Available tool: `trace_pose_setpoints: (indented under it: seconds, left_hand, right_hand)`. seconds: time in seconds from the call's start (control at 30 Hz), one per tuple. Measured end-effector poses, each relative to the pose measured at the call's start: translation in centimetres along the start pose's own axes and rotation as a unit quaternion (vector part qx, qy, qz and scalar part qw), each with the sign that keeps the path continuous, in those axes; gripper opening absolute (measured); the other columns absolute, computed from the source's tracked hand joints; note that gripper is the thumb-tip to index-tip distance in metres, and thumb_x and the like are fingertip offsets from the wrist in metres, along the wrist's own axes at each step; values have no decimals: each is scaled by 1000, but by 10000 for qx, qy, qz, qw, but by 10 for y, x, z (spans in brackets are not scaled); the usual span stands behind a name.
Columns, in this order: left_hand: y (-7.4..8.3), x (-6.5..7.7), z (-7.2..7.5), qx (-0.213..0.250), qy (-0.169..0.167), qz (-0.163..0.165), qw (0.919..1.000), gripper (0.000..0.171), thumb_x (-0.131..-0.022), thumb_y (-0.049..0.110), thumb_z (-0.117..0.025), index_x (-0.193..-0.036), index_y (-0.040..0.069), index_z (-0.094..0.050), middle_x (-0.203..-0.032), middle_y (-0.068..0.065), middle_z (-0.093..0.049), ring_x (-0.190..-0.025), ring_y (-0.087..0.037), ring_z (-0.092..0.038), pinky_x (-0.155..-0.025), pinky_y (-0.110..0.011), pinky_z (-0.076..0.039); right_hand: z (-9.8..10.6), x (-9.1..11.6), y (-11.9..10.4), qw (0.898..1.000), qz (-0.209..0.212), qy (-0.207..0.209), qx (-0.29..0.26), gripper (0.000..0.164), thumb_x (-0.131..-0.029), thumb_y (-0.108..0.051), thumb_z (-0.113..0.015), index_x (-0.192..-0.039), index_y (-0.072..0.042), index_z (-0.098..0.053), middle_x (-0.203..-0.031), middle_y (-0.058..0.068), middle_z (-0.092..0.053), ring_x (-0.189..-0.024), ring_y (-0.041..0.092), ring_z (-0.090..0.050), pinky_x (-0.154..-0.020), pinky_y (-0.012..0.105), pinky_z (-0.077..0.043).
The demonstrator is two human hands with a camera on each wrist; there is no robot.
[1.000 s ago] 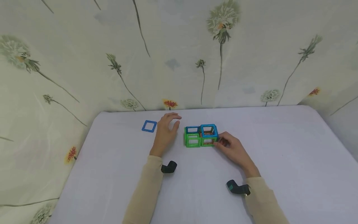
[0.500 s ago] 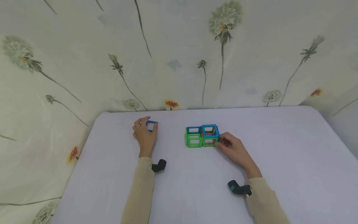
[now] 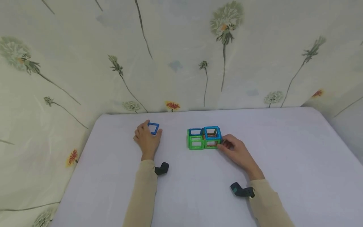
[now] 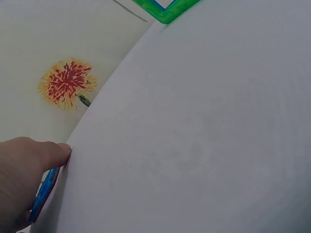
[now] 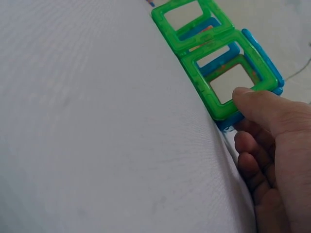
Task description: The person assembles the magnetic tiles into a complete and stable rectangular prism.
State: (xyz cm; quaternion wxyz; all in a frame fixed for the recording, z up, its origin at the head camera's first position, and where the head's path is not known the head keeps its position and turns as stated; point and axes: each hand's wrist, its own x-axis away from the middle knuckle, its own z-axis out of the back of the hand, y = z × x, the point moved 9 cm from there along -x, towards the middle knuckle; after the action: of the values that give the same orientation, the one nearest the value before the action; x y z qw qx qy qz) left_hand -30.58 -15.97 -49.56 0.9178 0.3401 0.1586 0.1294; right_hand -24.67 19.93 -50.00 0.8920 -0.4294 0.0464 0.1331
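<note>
My left hand (image 3: 147,141) is at the back left of the table, its thumb and fingers around a blue square magnetic tile (image 3: 153,128). In the left wrist view this blue tile (image 4: 44,194) shows nearly edge-on beneath the thumb, close over the white surface. To the right stands a block of two joined cubes (image 3: 196,143) built from green and blue open-frame tiles. My right hand (image 3: 238,153) holds its right end. The thumb lies on the green front tile (image 5: 221,108) in the right wrist view, with the other fingers curled behind and partly hidden.
A white cloth covers the table (image 3: 193,189). Behind its far edge rises a pale flower-print cloth (image 3: 175,63). Black camera mounts sit at the left wrist (image 3: 162,169) and the right wrist (image 3: 242,190).
My left hand has moved left from beside the cube block to the lone blue tile, which is now slightly turned. The right hand keeps its hold on the block.
</note>
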Motion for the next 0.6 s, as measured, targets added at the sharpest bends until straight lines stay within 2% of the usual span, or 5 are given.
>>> trace_pose_setpoints:
  seconds: [0.3,0.37,0.43,0.53,0.6]
  left_hand:
    - [-4,-1,2,88,351,-190,9992,44,-85,30,-68,-125,18,-54,-128,-12,-51,-119,-33,-41,-97,-50,-27]
    - [-3,-2,4,381,485,-283,9977,41,-84,28,-68,-122,18,-56,-127,-12,-53,-117,-32,-44,-95,-49,-29]
    - [0,-1,5,900,554,-450,9934,38,-85,25,-69,-119,16,-58,-125,-11,-55,-117,-30,-48,-97,-46,-33]
    - [11,2,1,1659,364,-762,9825,35,-87,25,-67,-119,15,-58,-127,-7,-55,-113,-24,-53,-92,-39,-42]
    - [21,6,-3,1996,179,-1061,9739,34,-88,25,-66,-120,16,-58,-128,-4,-55,-112,-20,-54,-87,-36,-47]
  right_hand:
    - [-1,0,-2,9999,100,30,-19,16,-88,-27,-67,-101,-19,-61,-86,-4,-56,-78,9,-50,-70,20,-43]
    - [-2,-1,-2,9999,119,18,-7,16,-88,-27,-67,-101,-19,-61,-86,-4,-56,-78,9,-50,-69,19,-43]
    - [-2,-2,-2,9999,103,-9,-12,16,-88,-28,-67,-101,-20,-61,-87,-4,-56,-78,9,-50,-69,19,-43]
    - [-1,-2,-2,10000,65,-14,6,16,-88,-28,-67,-101,-20,-61,-86,-3,-57,-79,9,-50,-69,19,-43]
    - [-1,-1,-1,10000,22,-23,-9,16,-88,-28,-66,-101,-19,-61,-87,-3,-57,-79,10,-50,-70,20,-43]
